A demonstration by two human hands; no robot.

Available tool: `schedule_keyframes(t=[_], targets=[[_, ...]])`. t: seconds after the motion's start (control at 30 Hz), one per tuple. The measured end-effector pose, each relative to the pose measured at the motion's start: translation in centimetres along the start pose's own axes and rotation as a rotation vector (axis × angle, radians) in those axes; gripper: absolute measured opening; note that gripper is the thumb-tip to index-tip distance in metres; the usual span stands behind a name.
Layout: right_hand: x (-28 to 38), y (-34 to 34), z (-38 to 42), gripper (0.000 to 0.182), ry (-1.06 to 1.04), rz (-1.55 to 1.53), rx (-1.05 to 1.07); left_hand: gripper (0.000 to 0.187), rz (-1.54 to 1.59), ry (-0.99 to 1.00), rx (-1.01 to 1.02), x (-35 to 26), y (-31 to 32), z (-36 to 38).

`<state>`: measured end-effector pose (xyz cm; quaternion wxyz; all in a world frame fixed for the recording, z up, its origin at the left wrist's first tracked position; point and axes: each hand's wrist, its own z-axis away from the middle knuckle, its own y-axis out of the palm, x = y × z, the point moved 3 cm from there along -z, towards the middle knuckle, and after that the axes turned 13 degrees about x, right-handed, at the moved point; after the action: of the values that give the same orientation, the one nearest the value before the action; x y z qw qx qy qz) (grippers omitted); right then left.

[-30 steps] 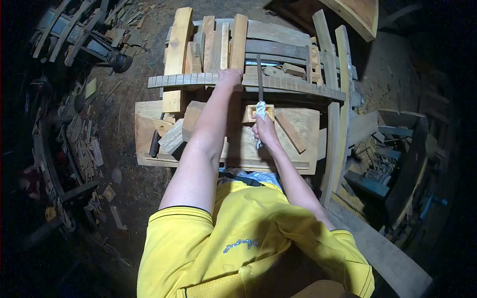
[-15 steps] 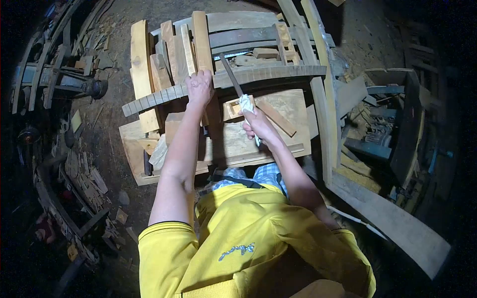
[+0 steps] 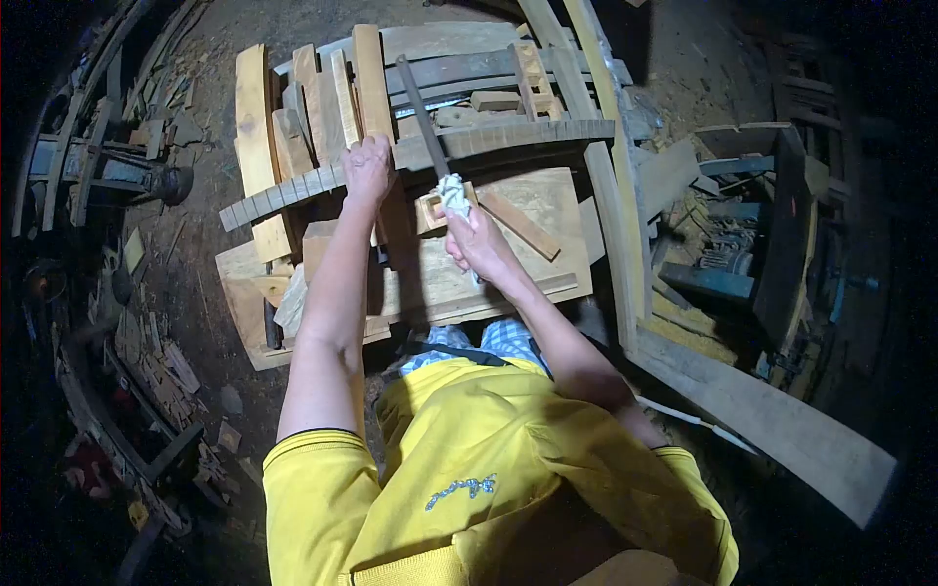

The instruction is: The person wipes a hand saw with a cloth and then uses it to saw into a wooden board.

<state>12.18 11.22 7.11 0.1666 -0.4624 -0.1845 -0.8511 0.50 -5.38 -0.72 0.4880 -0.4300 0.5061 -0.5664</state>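
A long pale wooden strip, scored with many cross lines, lies across the bench in a slight curve. My left hand is closed over it left of the middle, fingers curled on its far side. My right hand grips the white cloth-wrapped handle of a long, narrow, dark blade. The blade slants up and left, crossing over the strip in this view. Under my right hand are a small wooden block with a recess and a loose wooden slat on a board.
Upright wooden pieces stand beyond the strip on the left. At right, long timbers run beside the bench, with a wooden box of metal parts farther out. A wide plank slants at lower right. Wood scraps litter the floor.
The blade now extends farther past the strip, its tip higher and more to the left. My left hand stays on the strip. The whole view has shifted slightly.
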Motion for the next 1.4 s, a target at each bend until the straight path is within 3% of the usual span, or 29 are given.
schedule_keyframes(t=[0.13, 0.23, 0.33, 0.4, 0.43, 0.5, 0.53, 0.63, 0.67, 0.77, 0.93, 1.0, 1.07, 1.2, 1.3, 1.33, 1.4], targets=[[-4.9, -3.9, 2.7, 0.024, 0.014, -0.078, -0.092, 0.017, 0.003, -0.001, 0.052, 0.2, 0.2, 0.0], [-9.3, -7.5, 6.4, 0.024, 0.186, -0.015, -0.28, 0.021, -0.009, 0.024, 0.064, 0.4, 0.7, -0.1], [-13.2, -10.9, 9.9, 0.021, 0.147, 0.071, -0.378, 0.025, -0.011, 0.033, 0.116, 0.4, 0.8, -0.2], [-13.5, -11.5, 12.2, 0.021, 0.181, 0.005, -0.404, 0.052, 0.016, 0.039, 0.167, 0.6, 1.0, -0.7], [-13.2, -11.5, 12.9, 0.022, 0.21, -0.053, -0.428, 0.052, 0.012, 0.04, 0.165, 0.8, 0.8, -1.3], [-12.8, -11.2, 13.7, 0.023, 0.119, 0.017, -0.454, 0.063, 0.048, 0.055, 0.452, 1.0, 0.7, -2.2], [-12.3, -11.1, 14.0, 0.024, 0.03, 0.091, -0.478, 0.063, 0.046, 0.056, 0.453, 0.5, 0.1, -2.5], [-11.4, -9.8, 14.7, 0.038, 0.101, 0.106, -0.412, 0.08, 0.071, 0.123, 0.558, -3.3, -1.9, -4.0], [-11.4, -9.7, 14.9, 0.039, 0.19, 0.154, -0.402, 0.081, 0.097, 0.166, 0.535, -4.8, -1.9, -4.5], [-10.3, -9.8, 15.6, 0.038, 0.135, 0.402, -0.532, 0.081, 0.112, 0.247, 0.484, -9.3, -1.2, -5.8], [-6.4, -11.1, 16.2, 0.03, -0.092, 0.159, -0.693, 0.071, 0.089, 0.273, 0.434, -14.4, 1.1, -7.7], [-7.2, -12.4, 15.9, 0.03, 0.016, 0.289, -0.719, 0.063, -0.012, 0.278, 0.308, -15.5, 1.7, -8.0], [-8.4, -13.8, 15.5, 0.031, 0.193, 0.465, -0.698, 0.059, 0.059, 0.253, 0.346, -15.9, 2.6, -8.5], [-8.5, -15.5, 14.1, 0.033, 0.1, 0.587, -0.876, 0.049, 0.1, 0.264, 0.507, -15.7, 0.7, -8.2], [-9.8, -17.8, 11.3, 0.03, 0.22, 0.441, -0.783, 0.05, 0.135, 0.288, 0.508, -15.6, 1.2, -8.8], [-9.5, -18.4, 10.3, 0.029, 0.127, 0.655, -0.753, 0.05, 0.126, 0.28, 0.51, -15.8, 1.3, -8.8], [-9.4, -19.8, 8.9, 0.028, 0.132, 0.674, -0.711, 0.052, 0.082, 0.268, 0.509, -15.7, 1.1, -8.8]])
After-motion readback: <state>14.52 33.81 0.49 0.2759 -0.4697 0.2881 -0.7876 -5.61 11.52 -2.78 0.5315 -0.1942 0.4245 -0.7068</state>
